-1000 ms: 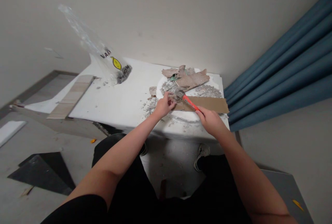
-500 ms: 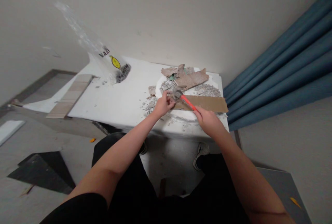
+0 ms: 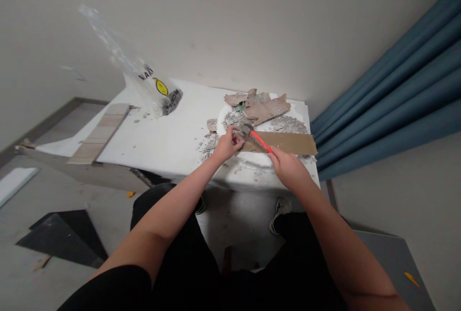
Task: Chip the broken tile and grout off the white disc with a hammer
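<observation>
My right hand is closed round the red handle of a hammer. The grey hammer head lies just right of my left fingertips, over the left part of a brown cardboard strip. My left hand is closed, thumb and fingers pinched beside the hammer head; what they hold is too small to make out. Under the strip is a round white board strewn with grey crushed bits. Torn brown pieces lie behind the hammer, with a bit of green among them.
A white-covered table bears a clear plastic bag with dark bits at its bottom, and a striped board at the left. A blue curtain hangs at the right. Black sheets lie on the floor.
The hands and hammer hold almost the same place. The view has shifted very slightly; nothing is taken up or let go.
</observation>
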`<action>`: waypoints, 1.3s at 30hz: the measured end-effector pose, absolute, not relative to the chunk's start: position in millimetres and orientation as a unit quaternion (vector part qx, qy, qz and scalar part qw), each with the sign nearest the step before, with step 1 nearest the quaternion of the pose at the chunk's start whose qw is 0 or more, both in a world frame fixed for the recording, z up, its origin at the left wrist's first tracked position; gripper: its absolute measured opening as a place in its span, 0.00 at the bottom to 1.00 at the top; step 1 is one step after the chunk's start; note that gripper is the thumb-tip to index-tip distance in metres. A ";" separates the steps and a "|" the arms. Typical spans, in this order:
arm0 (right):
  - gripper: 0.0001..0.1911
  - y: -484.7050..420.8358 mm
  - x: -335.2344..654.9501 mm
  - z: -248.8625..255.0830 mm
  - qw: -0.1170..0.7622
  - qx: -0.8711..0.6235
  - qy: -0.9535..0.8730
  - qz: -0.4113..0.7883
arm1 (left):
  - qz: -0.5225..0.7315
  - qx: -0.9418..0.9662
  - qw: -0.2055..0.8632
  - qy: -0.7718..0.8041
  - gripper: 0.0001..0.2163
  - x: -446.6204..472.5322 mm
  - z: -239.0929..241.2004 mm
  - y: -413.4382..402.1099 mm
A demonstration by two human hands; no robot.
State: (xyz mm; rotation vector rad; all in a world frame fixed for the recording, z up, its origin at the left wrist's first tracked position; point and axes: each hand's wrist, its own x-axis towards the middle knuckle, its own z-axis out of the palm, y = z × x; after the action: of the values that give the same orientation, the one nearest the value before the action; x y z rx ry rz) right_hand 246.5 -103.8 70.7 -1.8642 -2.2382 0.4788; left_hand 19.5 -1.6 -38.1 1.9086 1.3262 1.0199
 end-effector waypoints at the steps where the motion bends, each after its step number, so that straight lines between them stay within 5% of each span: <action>1: 0.21 -104.1 246.1 70.0 0.087 -0.627 -0.757 0.161 | 0.383 0.718 0.299 0.499 0.22 19.3 -38.4 -1.5; 39: 0.23 -105.7 242.4 72.9 0.065 -0.645 -0.748 0.142 | 0.394 0.719 0.304 0.485 0.21 19.5 -41.4 1.3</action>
State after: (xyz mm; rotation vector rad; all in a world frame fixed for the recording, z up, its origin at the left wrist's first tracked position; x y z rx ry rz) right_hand 242.4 -105.7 72.9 -1.9478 -2.2565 0.4273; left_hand 19.5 1.3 -41.4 1.9042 1.2851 1.0435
